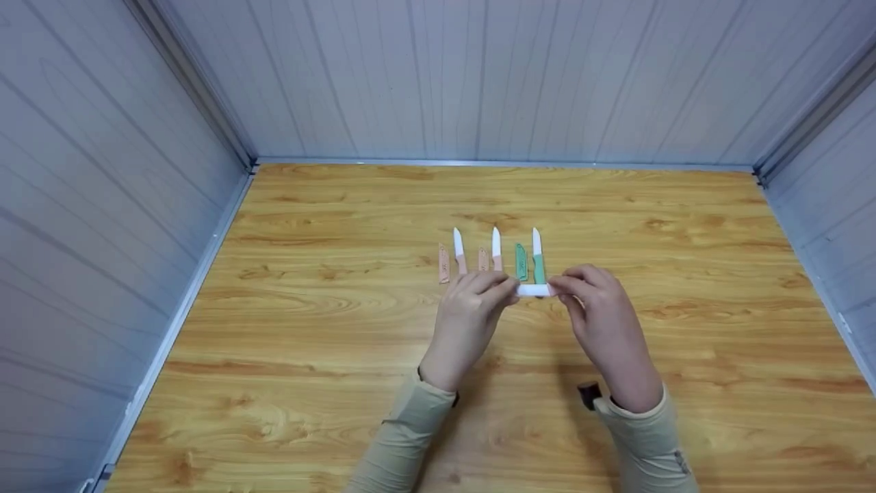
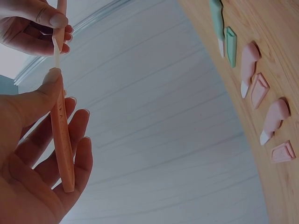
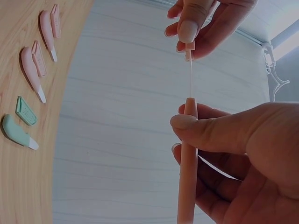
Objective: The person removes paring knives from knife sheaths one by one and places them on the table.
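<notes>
Above the table, my left hand (image 1: pixel 472 311) and right hand (image 1: pixel 606 318) face each other with a small pink paring knife stretched between them. The right thumb and fingers grip its peach-pink handle (image 3: pixel 188 177). Its thin white blade (image 1: pixel 534 290) shows in the gap, pointing at the left hand. A matching peach-pink sheath (image 2: pixel 63 140) is pinched between my left thumb and fingers, in line with the blade. The left fingers hide the blade's tip in the head view.
Behind the hands, two pink knives (image 1: pixel 458 246) (image 1: pixel 497 243) and a green knife (image 1: pixel 538 263) lie in a row, blades pointing away. Left of each lies its sheath: two pink sheaths (image 1: pixel 443 263) (image 1: pixel 484 259) and a green sheath (image 1: pixel 521 261). Pale panel walls (image 1: pixel 445 82) enclose the wooden table (image 1: pixel 308 383).
</notes>
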The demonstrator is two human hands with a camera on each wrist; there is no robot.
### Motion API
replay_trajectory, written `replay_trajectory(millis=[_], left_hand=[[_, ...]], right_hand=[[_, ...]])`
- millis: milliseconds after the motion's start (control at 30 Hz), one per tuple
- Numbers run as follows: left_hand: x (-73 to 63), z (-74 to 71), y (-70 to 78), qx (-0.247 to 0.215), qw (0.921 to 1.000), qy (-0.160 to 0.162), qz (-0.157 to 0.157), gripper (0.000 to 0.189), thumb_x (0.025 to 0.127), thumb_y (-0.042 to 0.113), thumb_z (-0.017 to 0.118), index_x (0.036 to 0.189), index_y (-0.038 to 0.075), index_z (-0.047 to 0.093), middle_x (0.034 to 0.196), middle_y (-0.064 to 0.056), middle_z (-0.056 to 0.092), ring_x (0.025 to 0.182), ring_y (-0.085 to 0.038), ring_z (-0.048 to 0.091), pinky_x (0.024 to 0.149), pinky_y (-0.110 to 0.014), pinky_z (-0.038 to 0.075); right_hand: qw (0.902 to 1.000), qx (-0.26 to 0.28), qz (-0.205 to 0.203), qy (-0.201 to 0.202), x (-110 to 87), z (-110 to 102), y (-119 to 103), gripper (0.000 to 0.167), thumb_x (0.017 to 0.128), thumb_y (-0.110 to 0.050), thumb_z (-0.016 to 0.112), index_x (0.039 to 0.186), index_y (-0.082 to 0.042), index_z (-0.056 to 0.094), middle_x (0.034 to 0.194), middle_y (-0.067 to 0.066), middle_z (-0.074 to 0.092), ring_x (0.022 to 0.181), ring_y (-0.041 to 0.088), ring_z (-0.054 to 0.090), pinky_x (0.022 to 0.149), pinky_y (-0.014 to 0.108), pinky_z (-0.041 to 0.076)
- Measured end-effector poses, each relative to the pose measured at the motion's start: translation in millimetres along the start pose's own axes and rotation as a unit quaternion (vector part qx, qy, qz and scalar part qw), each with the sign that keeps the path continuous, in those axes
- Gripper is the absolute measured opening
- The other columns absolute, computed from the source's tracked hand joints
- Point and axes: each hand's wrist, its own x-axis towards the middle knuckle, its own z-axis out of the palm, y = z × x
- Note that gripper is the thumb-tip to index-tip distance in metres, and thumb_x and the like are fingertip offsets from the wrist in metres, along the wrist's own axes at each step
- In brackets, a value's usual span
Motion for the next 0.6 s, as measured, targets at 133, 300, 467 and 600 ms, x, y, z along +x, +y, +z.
replay_trajectory(millis=[133,300,467,600], left_hand=[[-0.1,0.3,-0.1,-0.001,1.0000,-0.004,-0.001,0.015,0.088,0.020,0.069,0.100,0.014,0.074,0.100,0.005,0.067,0.091,-0.014,0.061,0.078,-0.031,0.047],[0.1,0.3,0.2,-0.003,0.9999,-0.010,-0.006,0.016,0.087,0.021,0.070,0.101,0.014,0.074,0.100,0.004,0.067,0.093,-0.014,0.061,0.079,-0.031,0.047],[-0.2,0.9,-0.5,-0.007,0.9999,-0.012,-0.009,0.016,0.088,0.022,0.069,0.100,0.014,0.074,0.100,0.004,0.067,0.093,-0.014,0.061,0.078,-0.032,0.048],[0.0,0.4,-0.7,-0.012,0.9999,-0.009,-0.008,0.015,0.087,0.021,0.070,0.100,0.014,0.074,0.100,0.004,0.067,0.093,-0.014,0.061,0.079,-0.031,0.048]], right_hand=[[1.0000,-0.004,0.003,-0.004,-0.4,-0.4,-0.1,0.021,0.078,0.009,0.073,0.097,-0.001,0.073,0.098,0.009,0.064,0.090,0.026,0.057,0.076,0.037,0.049],[0.9999,-0.007,0.004,-0.008,-0.1,-1.3,-0.3,0.021,0.079,0.009,0.073,0.096,-0.002,0.073,0.098,0.009,0.064,0.090,0.025,0.057,0.076,0.036,0.049],[0.9999,-0.008,0.005,-0.010,0.1,-1.3,0.2,0.020,0.079,0.008,0.073,0.096,-0.002,0.073,0.098,0.009,0.064,0.091,0.026,0.057,0.076,0.037,0.050],[0.9999,-0.007,0.006,-0.010,-0.4,-1.1,0.7,0.019,0.079,0.008,0.073,0.096,-0.002,0.073,0.098,0.009,0.064,0.090,0.025,0.057,0.076,0.037,0.049]])
